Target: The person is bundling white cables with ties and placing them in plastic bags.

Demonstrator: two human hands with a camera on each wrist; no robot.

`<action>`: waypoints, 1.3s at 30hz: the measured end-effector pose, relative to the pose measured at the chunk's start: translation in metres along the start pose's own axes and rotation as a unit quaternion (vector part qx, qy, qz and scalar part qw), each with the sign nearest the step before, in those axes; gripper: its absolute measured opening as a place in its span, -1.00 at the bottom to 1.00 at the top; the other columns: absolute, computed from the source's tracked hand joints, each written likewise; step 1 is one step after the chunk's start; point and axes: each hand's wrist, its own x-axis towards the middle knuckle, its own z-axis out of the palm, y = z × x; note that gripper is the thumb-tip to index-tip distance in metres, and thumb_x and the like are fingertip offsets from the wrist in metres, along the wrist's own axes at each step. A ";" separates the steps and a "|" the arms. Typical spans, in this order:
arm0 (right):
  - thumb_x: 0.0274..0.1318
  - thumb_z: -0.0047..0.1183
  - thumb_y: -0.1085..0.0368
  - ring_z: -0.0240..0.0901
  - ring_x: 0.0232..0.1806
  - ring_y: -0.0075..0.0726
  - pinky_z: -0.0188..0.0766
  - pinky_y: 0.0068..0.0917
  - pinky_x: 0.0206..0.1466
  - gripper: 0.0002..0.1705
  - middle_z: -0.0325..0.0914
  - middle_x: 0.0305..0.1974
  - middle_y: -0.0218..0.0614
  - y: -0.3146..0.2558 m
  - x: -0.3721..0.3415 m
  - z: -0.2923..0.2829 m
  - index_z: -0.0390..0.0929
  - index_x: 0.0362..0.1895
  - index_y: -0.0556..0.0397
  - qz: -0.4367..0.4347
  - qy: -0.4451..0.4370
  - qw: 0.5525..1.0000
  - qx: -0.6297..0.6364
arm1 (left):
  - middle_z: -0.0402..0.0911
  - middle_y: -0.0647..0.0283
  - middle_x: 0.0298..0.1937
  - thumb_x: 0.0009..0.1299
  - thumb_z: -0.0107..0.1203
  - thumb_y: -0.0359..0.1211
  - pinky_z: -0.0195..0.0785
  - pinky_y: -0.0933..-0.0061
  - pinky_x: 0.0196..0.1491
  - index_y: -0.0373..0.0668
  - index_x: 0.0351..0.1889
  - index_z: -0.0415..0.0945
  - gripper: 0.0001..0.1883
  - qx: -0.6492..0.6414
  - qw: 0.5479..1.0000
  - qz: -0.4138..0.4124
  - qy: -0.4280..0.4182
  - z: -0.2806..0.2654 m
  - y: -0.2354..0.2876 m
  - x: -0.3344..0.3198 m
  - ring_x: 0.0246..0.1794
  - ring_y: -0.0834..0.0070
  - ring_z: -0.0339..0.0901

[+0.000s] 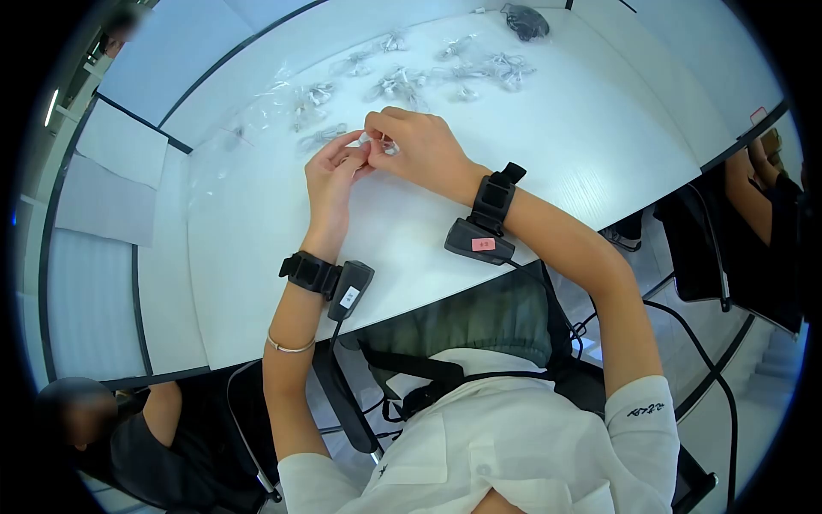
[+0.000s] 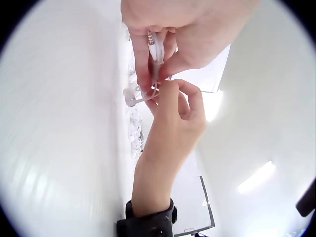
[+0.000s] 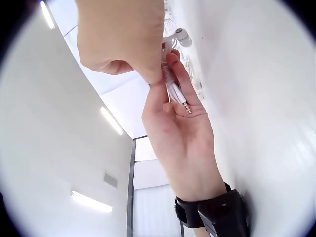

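Note:
A bundle of white earphone cable with a metal plug (image 2: 156, 49) is pinched between the thumb and fingers of my left hand (image 2: 190, 24). The plug (image 3: 180, 98) points toward the left palm (image 3: 182, 133) in the right wrist view. A white earbud (image 3: 182, 37) sticks out beside the bundle. My right hand (image 1: 428, 152) meets the left hand (image 1: 330, 184) over the table, its thumb and forefinger pinching the cable at the bundle's far end. The fingers partly hide the cable where both hands meet.
Several coiled white cables in clear bags (image 1: 398, 83) lie across the back of the white table (image 1: 411, 270). A dark bundle (image 1: 525, 23) sits at the back right. Clear plastic (image 1: 235, 133) lies at the left. Panels border the table; other people sit beyond both sides.

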 end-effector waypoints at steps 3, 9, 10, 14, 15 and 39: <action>-0.15 0.04 0.32 0.47 -0.49 -0.18 0.40 -0.34 -0.44 -0.89 0.46 -0.51 -0.34 0.000 0.000 0.001 0.43 -0.45 0.03 0.011 0.007 1.000 -0.001 | 0.61 0.13 -0.25 0.29 0.02 -0.51 0.52 0.46 -0.11 -0.40 -0.03 0.46 -0.71 0.005 1.000 0.026 -0.010 0.001 -0.001 -0.001 -0.21 0.48 0.58; -0.15 0.04 0.32 0.47 -0.52 -0.16 0.40 -0.33 -0.47 -0.89 0.48 -0.52 -0.33 0.000 0.000 0.000 0.42 -0.46 0.03 0.000 -0.009 1.000 -0.028 | 0.62 0.10 -0.26 0.31 0.05 -0.45 0.53 0.50 -0.18 -0.42 -0.07 0.49 -0.73 0.033 0.999 0.012 -0.012 0.001 -0.002 0.000 -0.28 0.48 0.59; -0.14 0.04 0.32 0.47 -0.52 -0.15 0.40 -0.33 -0.47 -0.89 0.48 -0.51 -0.33 0.000 -0.001 0.001 0.41 -0.45 0.03 0.003 -0.009 1.000 -0.027 | 0.62 0.10 -0.28 0.32 0.06 -0.44 0.52 0.51 -0.20 -0.42 -0.08 0.50 -0.74 0.038 0.999 0.023 -0.015 0.001 -0.003 0.000 -0.29 0.48 0.59; -0.12 0.05 0.32 0.48 -0.52 -0.13 0.42 -0.32 -0.46 -0.87 0.50 -0.50 -0.31 0.003 0.000 0.004 0.40 -0.45 0.04 0.017 -0.008 1.000 -0.018 | 0.61 0.11 -0.32 0.32 0.07 -0.43 0.51 0.54 -0.26 -0.42 -0.11 0.52 -0.75 0.066 0.996 0.057 -0.016 0.001 -0.004 0.002 -0.34 0.50 0.58; -0.12 0.06 0.31 0.48 -0.52 -0.13 0.42 -0.32 -0.46 -0.87 0.50 -0.50 -0.30 0.003 0.000 0.005 0.40 -0.44 0.05 0.021 -0.007 1.000 -0.016 | 0.61 0.12 -0.33 0.32 0.07 -0.43 0.51 0.55 -0.27 -0.43 -0.12 0.53 -0.75 0.073 0.995 0.064 -0.015 0.001 -0.005 0.002 -0.34 0.51 0.58; -0.02 0.01 0.28 0.49 -0.45 -0.08 0.44 -0.29 -0.35 -0.85 0.51 -0.46 -0.21 0.007 0.000 0.006 0.48 -0.46 0.12 0.007 -0.015 0.999 -0.029 | 0.62 0.13 -0.38 0.33 0.06 -0.41 0.44 0.56 -0.28 -0.38 -0.14 0.54 -0.77 0.188 0.974 0.127 0.001 0.001 -0.008 0.002 -0.38 0.47 0.61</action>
